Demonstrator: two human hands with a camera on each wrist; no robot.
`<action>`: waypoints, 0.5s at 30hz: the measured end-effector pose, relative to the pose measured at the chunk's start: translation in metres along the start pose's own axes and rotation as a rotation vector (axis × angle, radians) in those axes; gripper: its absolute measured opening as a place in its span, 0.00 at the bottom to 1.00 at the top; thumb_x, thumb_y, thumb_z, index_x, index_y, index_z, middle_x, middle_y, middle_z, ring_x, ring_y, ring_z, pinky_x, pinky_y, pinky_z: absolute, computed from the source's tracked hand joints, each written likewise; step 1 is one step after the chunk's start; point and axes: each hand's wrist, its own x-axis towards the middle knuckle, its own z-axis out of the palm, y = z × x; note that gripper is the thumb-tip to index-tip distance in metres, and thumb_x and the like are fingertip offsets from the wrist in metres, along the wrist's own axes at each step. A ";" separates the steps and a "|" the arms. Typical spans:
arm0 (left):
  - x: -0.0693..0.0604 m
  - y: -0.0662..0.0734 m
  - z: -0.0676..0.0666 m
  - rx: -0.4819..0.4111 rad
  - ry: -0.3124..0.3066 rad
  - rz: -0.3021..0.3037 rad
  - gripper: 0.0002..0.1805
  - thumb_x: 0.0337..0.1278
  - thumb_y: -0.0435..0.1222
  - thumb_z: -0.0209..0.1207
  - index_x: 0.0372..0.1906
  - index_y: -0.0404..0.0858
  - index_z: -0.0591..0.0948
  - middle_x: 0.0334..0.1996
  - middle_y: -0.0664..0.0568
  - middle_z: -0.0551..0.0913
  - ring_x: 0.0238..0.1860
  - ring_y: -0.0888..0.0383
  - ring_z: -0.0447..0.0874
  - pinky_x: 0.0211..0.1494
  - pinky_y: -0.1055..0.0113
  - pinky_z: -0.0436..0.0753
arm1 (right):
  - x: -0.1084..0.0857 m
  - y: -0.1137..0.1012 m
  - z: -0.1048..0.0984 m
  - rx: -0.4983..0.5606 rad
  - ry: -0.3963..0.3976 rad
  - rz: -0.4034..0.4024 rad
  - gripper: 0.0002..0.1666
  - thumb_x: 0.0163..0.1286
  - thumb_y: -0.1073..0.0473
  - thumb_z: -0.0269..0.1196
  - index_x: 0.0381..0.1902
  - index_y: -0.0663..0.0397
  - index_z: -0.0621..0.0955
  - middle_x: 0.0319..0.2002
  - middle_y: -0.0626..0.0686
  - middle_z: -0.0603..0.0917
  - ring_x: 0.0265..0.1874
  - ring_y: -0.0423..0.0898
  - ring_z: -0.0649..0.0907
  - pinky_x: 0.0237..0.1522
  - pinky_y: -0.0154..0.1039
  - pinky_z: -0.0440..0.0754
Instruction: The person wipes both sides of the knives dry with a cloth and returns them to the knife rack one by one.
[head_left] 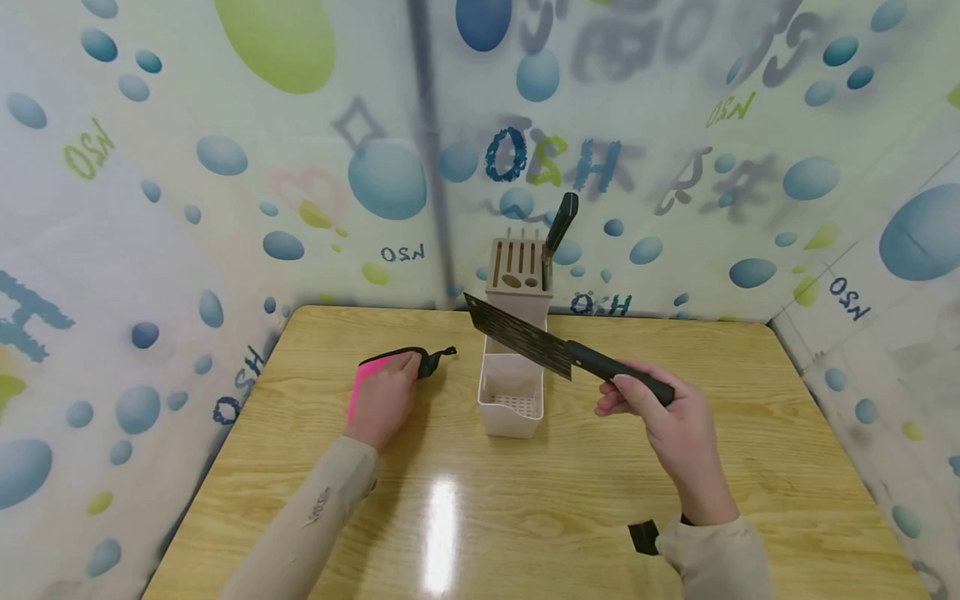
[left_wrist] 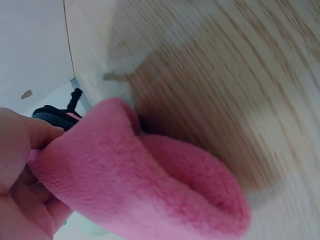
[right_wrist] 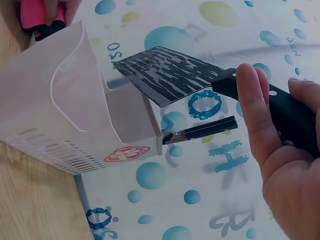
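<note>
My right hand (head_left: 678, 429) grips the black handle of a cleaver (head_left: 517, 335), whose dark patterned blade hangs in front of a pale knife holder (head_left: 510, 425). In the right wrist view the cleaver (right_wrist: 167, 75) is above the holder's open compartments, apart from the slotted top. My left hand (head_left: 386, 400) pinches a pink fleecy cloth (left_wrist: 115, 170) with black trim and a small black loop, low over the table to the left of the holder. A second knife (head_left: 562, 221) stands in the holder's right-hand slot, black handle up, its blade hidden.
The knife holder stands near the back of a wooden table (head_left: 600, 550). Behind and at both sides hang white curtains (head_left: 645, 125) with blue and green spots. A small black piece (head_left: 643, 537) shows by the right cuff.
</note>
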 end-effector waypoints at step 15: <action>0.013 0.021 -0.007 -0.131 -0.157 -0.058 0.19 0.61 0.24 0.61 0.58 0.28 0.82 0.56 0.38 0.86 0.51 0.42 0.88 0.46 0.50 0.90 | 0.024 -0.023 -0.002 -0.048 -0.025 -0.070 0.18 0.78 0.62 0.60 0.54 0.74 0.80 0.34 0.53 0.90 0.30 0.47 0.91 0.41 0.45 0.91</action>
